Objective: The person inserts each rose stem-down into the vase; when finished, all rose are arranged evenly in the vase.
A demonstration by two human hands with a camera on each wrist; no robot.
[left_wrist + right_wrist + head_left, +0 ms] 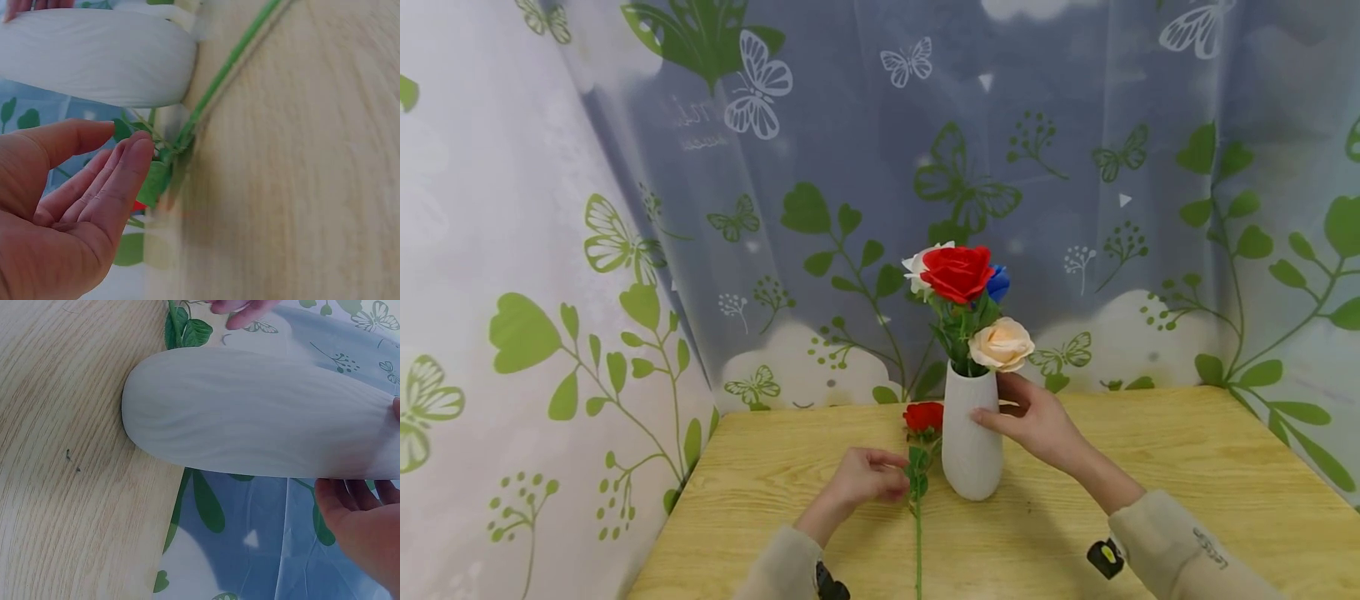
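A white ribbed vase (972,454) stands upright on the wooden table. It holds artificial roses: a red one (957,273), a white one (916,268), a blue one (998,284) and a peach one (1002,344). My right hand (1041,423) grips the vase near its neck, thumb in front and fingers round the far side. Left of the vase another red rose (922,417) lies on the table, its green stem (918,542) pointing toward me. Beside its leaves (154,181) is my left hand (867,477), thumb and fingertips apart with a gap between them.
The light wooden table (760,492) ends at a patterned curtain (842,108) behind the vase. Another curtain panel (467,250) borders the left side. Small dark specks (72,459) lie on the tabletop near the vase's base.
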